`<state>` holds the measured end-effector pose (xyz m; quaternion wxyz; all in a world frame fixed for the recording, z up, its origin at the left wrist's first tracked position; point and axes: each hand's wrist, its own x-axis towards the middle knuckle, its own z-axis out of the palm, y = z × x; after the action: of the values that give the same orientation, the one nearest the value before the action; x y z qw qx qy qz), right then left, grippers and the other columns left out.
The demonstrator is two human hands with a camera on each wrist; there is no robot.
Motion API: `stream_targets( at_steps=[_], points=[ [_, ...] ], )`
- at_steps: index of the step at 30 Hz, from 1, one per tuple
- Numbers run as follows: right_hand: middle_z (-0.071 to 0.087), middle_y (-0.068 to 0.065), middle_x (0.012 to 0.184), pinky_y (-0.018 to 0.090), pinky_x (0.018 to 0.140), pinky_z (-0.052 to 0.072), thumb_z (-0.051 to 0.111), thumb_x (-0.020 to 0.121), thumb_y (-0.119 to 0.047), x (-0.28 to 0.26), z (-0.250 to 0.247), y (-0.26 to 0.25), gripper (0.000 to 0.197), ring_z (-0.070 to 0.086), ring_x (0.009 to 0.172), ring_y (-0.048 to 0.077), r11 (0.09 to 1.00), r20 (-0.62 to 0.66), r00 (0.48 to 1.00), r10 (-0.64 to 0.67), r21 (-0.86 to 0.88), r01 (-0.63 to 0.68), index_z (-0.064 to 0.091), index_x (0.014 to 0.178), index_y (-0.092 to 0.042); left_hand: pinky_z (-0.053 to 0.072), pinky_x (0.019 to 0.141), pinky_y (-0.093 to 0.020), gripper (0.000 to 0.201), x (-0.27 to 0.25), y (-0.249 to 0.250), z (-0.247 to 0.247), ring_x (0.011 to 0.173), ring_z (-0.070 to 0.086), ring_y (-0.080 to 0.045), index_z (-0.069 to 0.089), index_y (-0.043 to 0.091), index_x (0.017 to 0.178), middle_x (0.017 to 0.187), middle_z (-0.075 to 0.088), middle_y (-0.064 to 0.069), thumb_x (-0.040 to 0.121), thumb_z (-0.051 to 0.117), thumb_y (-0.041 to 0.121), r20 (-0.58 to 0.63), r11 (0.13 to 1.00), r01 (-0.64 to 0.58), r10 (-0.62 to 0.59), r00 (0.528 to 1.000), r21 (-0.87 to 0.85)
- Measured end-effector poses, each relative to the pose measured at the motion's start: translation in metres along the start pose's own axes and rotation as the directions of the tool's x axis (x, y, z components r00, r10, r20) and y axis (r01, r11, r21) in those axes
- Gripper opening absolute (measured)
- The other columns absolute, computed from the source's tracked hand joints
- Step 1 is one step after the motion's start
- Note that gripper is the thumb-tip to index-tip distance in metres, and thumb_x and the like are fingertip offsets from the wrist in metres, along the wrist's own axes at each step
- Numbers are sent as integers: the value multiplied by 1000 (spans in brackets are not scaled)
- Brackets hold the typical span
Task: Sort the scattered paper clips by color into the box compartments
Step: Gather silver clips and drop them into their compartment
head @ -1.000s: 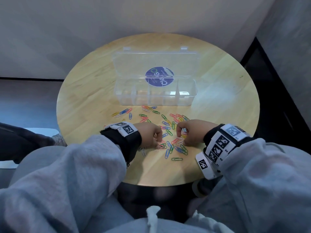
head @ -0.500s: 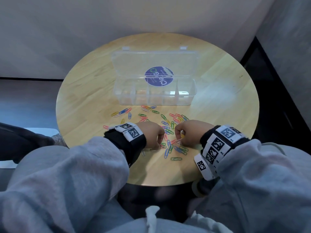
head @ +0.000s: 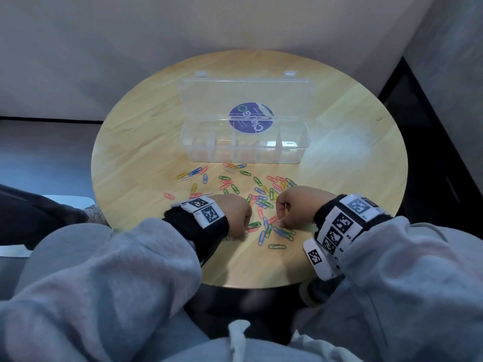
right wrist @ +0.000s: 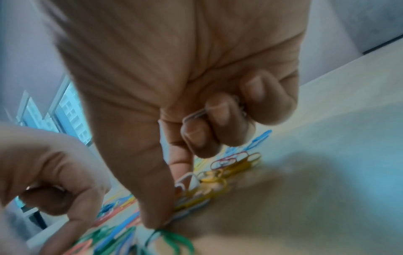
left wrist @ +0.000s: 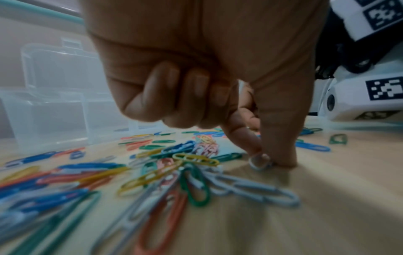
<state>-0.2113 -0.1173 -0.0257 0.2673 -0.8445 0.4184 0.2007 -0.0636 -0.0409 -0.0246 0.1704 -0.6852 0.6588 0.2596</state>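
Coloured paper clips lie scattered on the round wooden table, in front of a clear compartment box whose lid stands open. My left hand is at the near left of the pile. In the left wrist view its thumb and forefinger pinch a white clip against the table, and the other fingers are curled. My right hand is at the pile's right. Its curled fingers grip a white clip, while its thumb tip touches clips beside a green one.
The box compartments look empty; a blue round label shows through the lid. A single green clip lies nearest the table's front edge. Bare wood surrounds the box on both sides. My grey sleeves and lap fill the foreground.
Both hands stay over the near part of the pile and have shifted only slightly, the right one a little toward the left hand. The box has not moved.
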Motion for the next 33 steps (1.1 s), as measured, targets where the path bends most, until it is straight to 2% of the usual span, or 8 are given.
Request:
stream_targets(
  at_steps=[4,7,12,15,18,22,25,33],
  points=[
    [57,-5,79,19,54,39,59,81,-16,0,3,-4,6,53,74,14,998,1,1000,-12,-69,12,58,78,-21,35,54,-22,3,-1,2,0,79,57,-16,65,24,85,94,71,1,83,64,26,13,1000,10,-10,1000,-6],
    [59,-3,78,21,55,41,58,78,-13,2,3,-5,8,53,70,15,998,35,999,-7,-60,9,56,75,-20,32,49,-20,4,-3,-2,-1,70,54,-14,62,25,79,75,62,6,81,63,22,0,998,16,-16,1000,-53],
    [57,-3,67,20,53,43,61,75,-12,2,1,-1,9,51,60,12,998,34,999,1,60,-3,58,71,-19,38,57,-21,12,-6,-15,-13,46,47,-1,58,23,71,56,51,10,79,67,24,-34,937,5,-19,999,-349],
    [55,-1,64,22,55,44,58,73,-11,1,-2,4,10,50,59,15,986,12,1000,19,167,-20,57,67,-19,42,65,-22,19,-7,-24,-22,58,50,-8,55,22,65,61,55,8,78,68,20,-34,816,26,-56,998,-578],
    [58,-1,62,24,58,43,57,73,-12,3,-11,11,16,49,56,15,927,7,1000,18,375,-19,53,59,-18,47,58,-19,29,-6,-28,-30,57,51,-15,48,15,62,62,56,-3,83,61,2,-19,563,15,-55,998,-826],
    [45,7,60,20,42,30,57,71,-13,4,-18,14,14,36,48,15,696,7,999,38,717,-32,50,60,-12,44,44,-14,36,-4,-28,-37,47,53,-11,38,12,60,65,55,-9,87,49,-11,-42,290,-18,-76,996,-957],
    [48,4,53,15,36,28,46,84,6,7,-16,18,24,41,39,9,400,30,998,60,915,-51,47,63,-7,40,44,-16,36,-3,-27,-38,38,49,-8,37,13,62,65,50,-10,87,46,-11,-40,231,-15,-100,994,-973],
    [59,5,57,14,40,43,47,86,10,8,-16,21,19,51,40,8,12,78,997,27,997,-79,60,80,-2,38,39,-15,25,-4,-24,-40,47,44,-12,53,13,85,67,47,-7,88,36,-5,24,42,31,-157,987,-999]
  ],
)
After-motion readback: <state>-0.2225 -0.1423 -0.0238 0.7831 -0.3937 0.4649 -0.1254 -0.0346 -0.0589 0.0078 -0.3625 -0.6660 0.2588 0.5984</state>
